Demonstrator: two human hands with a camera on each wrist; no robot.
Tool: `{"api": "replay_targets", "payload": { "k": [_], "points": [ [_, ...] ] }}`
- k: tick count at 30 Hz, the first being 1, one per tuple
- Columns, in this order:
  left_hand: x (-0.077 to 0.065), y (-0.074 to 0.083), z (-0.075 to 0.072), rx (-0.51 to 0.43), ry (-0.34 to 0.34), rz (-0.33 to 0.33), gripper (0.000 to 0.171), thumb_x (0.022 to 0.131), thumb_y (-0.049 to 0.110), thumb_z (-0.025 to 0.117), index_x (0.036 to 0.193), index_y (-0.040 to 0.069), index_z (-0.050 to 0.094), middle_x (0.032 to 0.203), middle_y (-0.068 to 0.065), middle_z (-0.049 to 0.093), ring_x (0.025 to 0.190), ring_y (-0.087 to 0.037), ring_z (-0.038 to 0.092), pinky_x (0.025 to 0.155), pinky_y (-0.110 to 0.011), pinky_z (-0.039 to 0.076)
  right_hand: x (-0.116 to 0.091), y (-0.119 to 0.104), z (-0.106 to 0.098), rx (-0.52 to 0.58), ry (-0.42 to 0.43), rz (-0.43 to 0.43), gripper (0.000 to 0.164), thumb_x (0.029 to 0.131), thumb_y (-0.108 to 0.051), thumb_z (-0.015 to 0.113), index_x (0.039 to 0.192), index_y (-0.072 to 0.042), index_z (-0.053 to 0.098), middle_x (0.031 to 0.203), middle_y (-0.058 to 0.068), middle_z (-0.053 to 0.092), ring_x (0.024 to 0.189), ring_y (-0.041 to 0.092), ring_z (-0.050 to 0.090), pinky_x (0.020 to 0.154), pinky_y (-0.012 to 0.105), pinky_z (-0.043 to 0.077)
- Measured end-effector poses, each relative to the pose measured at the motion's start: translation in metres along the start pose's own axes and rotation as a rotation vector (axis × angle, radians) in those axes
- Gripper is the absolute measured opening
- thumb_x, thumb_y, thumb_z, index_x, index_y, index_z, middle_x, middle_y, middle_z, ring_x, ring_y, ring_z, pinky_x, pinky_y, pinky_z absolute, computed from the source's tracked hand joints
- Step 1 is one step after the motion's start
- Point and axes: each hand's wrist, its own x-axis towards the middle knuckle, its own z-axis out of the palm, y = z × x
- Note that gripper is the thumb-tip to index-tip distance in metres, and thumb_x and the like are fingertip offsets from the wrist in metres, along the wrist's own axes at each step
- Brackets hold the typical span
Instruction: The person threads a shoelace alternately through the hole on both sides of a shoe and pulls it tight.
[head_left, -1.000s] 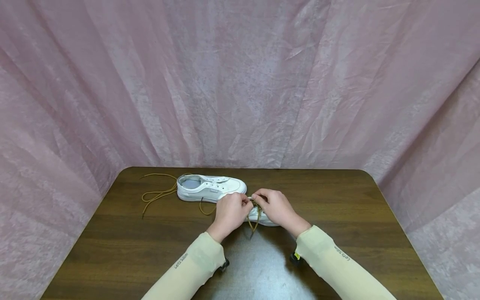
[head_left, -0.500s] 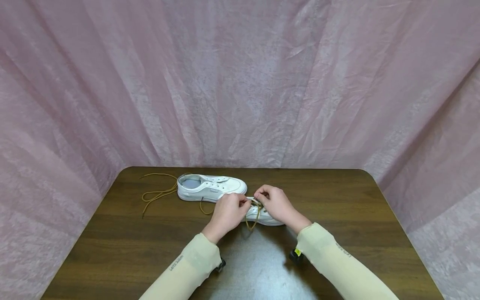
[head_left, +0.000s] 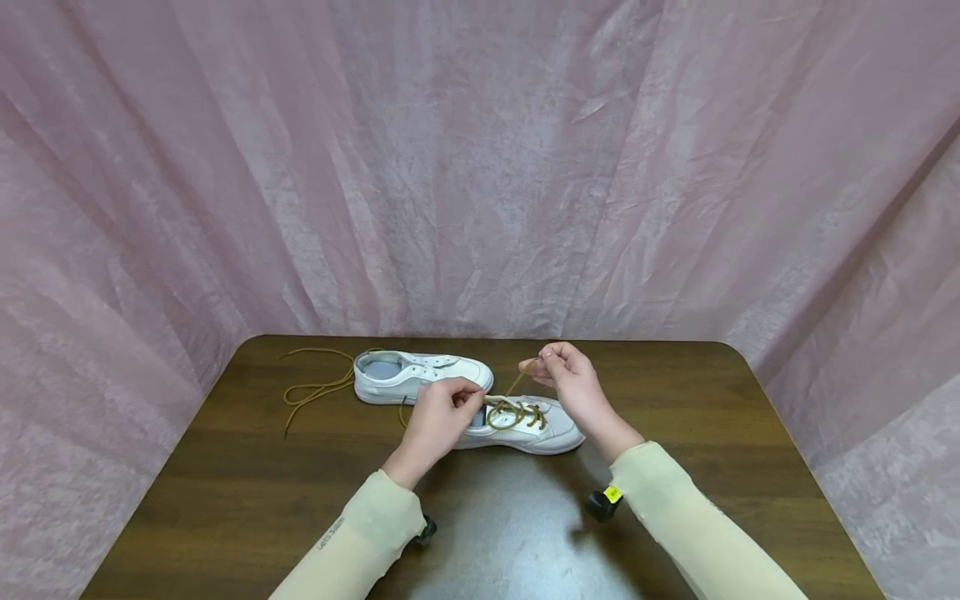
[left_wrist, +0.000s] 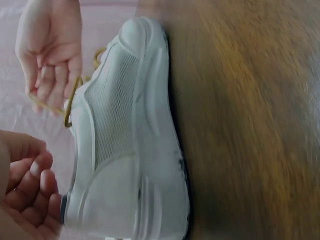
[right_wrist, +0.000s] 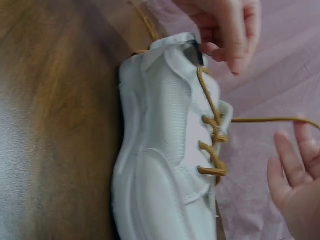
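Note:
A white sneaker with a mustard-brown shoelace sits on the table, toe to the right. My right hand pinches one length of this lace above the shoe, and it runs taut from the eyelets in the right wrist view. Another part of the lace makes a loop over the tongue. By the ankle opening is my left hand, fingers loosely curled with nothing seen between them; in the left wrist view its fingertips are right at the collar. The lower eyelets are laced, as the right wrist view shows.
Behind and to the left lies a second white sneaker, its eyelets bare. A loose brown lace trails beside its heel. The wooden table ends at a pink curtain.
My right hand has lifted away to the right and back, drawing the lace up. My left hand has moved left, off the laces toward the ankle opening, uncovering the shoe's front.

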Motion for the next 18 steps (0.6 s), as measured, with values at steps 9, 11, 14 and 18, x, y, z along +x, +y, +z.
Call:
{"api": "replay_targets", "payload": {
  "k": [9, 11, 14, 18],
  "points": [
    [-0.005, -0.013, -0.015, 0.184, 0.093, -0.113, 0.009, 0.075, 0.015, 0.071, 0.084, 0.015, 0.076, 0.076, -0.002, 0.063, 0.064, -0.009, 0.049, 0.058, -0.026, 0.041, -0.008, -0.018, 0.000, -0.193, -0.176, -0.026, 0.014, 0.097, -0.023, 0.049, 0.096, -0.010, 0.054, 0.066, -0.003, 0.046, 0.055, 0.009, 0.042, 0.055, 0.025, 0.040],
    [-0.007, -0.017, -0.014, 0.177, 0.080, -0.147, 0.008, 0.076, 0.015, 0.071, 0.083, 0.015, 0.076, 0.076, 0.000, 0.064, 0.064, -0.008, 0.050, 0.059, -0.026, 0.042, -0.010, -0.017, 0.000, -0.511, -0.193, -0.107, 0.015, 0.094, -0.030, 0.055, 0.097, -0.016, 0.060, 0.074, -0.006, 0.056, 0.065, 0.008, 0.052, 0.061, 0.025, 0.043],
    [-0.007, -0.022, -0.012, 0.157, 0.081, -0.165, 0.006, 0.077, 0.017, 0.071, 0.080, 0.017, 0.076, 0.074, 0.003, 0.066, 0.064, -0.007, 0.053, 0.060, -0.026, 0.044, -0.012, -0.008, -0.004, -0.947, -0.202, -0.224, 0.019, 0.089, -0.039, 0.061, 0.101, -0.026, 0.064, 0.092, -0.011, 0.063, 0.085, 0.008, 0.060, 0.075, 0.030, 0.048],
    [-0.007, -0.022, -0.011, 0.143, 0.090, -0.160, 0.005, 0.076, 0.017, 0.072, 0.079, 0.019, 0.076, 0.073, 0.005, 0.066, 0.064, -0.007, 0.054, 0.061, -0.026, 0.045, -0.014, -0.005, -0.011, -1.272, -0.231, -0.345, 0.019, 0.086, -0.036, 0.065, 0.100, -0.024, 0.069, 0.093, -0.008, 0.067, 0.086, 0.016, 0.061, 0.075, 0.036, 0.047]
  ]
}}
